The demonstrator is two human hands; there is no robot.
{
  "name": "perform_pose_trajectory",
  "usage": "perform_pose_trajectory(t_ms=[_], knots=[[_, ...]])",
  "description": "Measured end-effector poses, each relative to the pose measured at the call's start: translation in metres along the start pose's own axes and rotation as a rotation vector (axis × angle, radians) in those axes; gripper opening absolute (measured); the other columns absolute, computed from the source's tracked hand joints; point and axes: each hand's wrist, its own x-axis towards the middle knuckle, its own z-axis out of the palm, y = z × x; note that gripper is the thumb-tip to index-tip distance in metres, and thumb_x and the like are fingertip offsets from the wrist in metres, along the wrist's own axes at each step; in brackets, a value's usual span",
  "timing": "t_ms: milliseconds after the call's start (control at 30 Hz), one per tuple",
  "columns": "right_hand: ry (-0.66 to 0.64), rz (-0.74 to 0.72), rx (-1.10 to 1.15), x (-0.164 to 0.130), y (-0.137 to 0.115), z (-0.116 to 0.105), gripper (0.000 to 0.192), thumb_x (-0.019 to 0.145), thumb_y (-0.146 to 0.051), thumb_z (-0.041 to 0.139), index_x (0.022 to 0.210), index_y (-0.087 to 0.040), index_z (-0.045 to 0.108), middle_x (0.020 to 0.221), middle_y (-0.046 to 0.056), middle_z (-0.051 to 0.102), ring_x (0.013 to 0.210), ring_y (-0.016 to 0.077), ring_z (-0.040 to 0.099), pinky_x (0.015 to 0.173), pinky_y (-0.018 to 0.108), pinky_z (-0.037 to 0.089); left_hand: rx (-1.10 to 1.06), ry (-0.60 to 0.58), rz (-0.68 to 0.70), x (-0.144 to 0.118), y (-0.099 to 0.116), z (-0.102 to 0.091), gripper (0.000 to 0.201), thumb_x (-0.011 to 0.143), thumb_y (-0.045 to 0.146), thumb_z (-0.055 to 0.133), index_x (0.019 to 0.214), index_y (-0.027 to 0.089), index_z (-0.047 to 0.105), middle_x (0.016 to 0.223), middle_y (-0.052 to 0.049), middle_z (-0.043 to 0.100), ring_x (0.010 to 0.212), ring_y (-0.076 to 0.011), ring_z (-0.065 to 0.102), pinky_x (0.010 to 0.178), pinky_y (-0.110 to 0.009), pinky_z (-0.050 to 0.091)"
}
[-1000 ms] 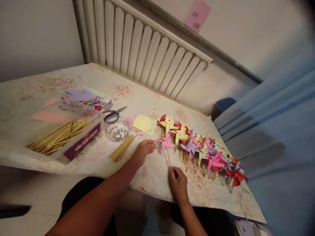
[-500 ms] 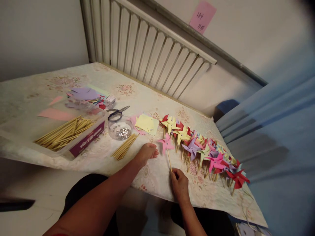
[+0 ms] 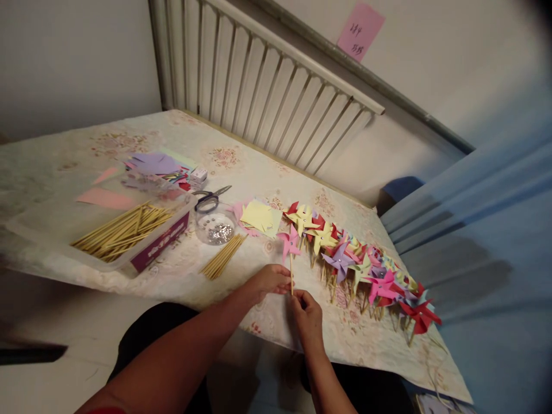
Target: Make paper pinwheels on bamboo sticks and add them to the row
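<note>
A pink paper pinwheel (image 3: 288, 242) on a thin wooden stick stands upright over the table's near side. My right hand (image 3: 307, 313) is closed, pinching the lower end of its stick. Higher up the same stick, the fingers of my left hand (image 3: 272, 279) close on it from the left. Just to the right stands a dense cluster of finished pinwheels (image 3: 340, 260) in yellow, red, purple and pink. Left of my hands lie a small bundle of wooden sticks (image 3: 223, 257) and a pile of pale yellow paper squares (image 3: 260, 217).
A round clear dish (image 3: 215, 228) holds small metal fasteners, with dark-handled scissors (image 3: 211, 199) behind it. Farther left are a plastic box (image 3: 161, 241) of sticks and stacked coloured paper (image 3: 153, 164). A radiator (image 3: 267, 86) runs behind the table; a blue curtain (image 3: 474, 230) hangs at right.
My left hand has moved right and down to the pinwheel's stick. My right hand has shifted slightly left with the pinwheel, whose stick now stands more upright.
</note>
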Motion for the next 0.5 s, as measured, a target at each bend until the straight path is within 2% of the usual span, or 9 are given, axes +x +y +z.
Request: perform_pose_trajectory(t_ms=[133,233,333,400,433,500], knots=[[0.027,-0.013,0.03,0.005,-0.007,0.013,0.025,0.077,-0.039,0.054,0.068,-0.017,0.062,0.062,-0.002,0.054,0.061,0.0149,0.047,0.059,0.025,0.037,-0.011,-0.011,0.072,0.0,-0.002,0.004,0.029,0.06,0.032,0.077,0.075,0.013,0.06,0.073,-0.004,0.066,0.064,-0.0114,0.058,0.069,-0.028,0.044],[0.053,-0.024,0.021,0.006,-0.01,0.019,0.026,0.078,-0.04,0.054,0.071,-0.017,0.062,0.064,-0.001,0.057,0.062,0.0157,0.049,0.061,0.026,0.039,-0.043,0.017,0.121,0.002,-0.001,0.003,0.03,0.063,0.035,0.075,0.07,0.014,0.056,0.071,-0.004,0.065,0.062,-0.0111,0.058,0.069,-0.028,0.045],[0.195,-0.056,-0.042,0.004,-0.017,0.02,0.026,0.081,-0.041,0.055,0.076,-0.017,0.063,0.068,0.001,0.06,0.064,0.0171,0.052,0.063,0.028,0.04,-0.052,0.045,0.172,0.004,0.0,0.001,0.027,0.069,0.035,0.072,0.071,0.015,0.054,0.069,-0.004,0.065,0.063,-0.0121,0.059,0.069,-0.029,0.046],[0.285,-0.133,-0.095,0.004,-0.028,0.019,0.024,0.083,-0.04,0.056,0.077,-0.017,0.062,0.071,0.002,0.061,0.065,0.0173,0.053,0.064,0.028,0.041,-0.055,0.065,0.186,0.006,0.0,0.0,0.023,0.073,0.032,0.069,0.071,0.015,0.053,0.068,-0.004,0.065,0.062,-0.0123,0.058,0.068,-0.029,0.047],[0.283,-0.191,-0.116,0.004,-0.035,0.019,0.022,0.084,-0.037,0.055,0.077,-0.017,0.062,0.071,0.002,0.06,0.065,0.017,0.053,0.064,0.028,0.041,-0.053,0.079,0.189,0.007,-0.001,-0.001,0.022,0.075,0.031,0.068,0.071,0.015,0.053,0.067,-0.003,0.063,0.061,-0.0125,0.058,0.068,-0.029,0.047],[0.172,-0.347,-0.14,0.009,-0.052,0.021,0.018,0.087,-0.029,0.052,0.077,-0.018,0.062,0.073,0.002,0.06,0.067,0.0165,0.054,0.066,0.027,0.041,-0.031,0.119,0.213,0.01,-0.003,-0.001,0.018,0.079,0.029,0.066,0.073,0.015,0.057,0.07,-0.003,0.063,0.064,-0.014,0.059,0.068,-0.031,0.049]])
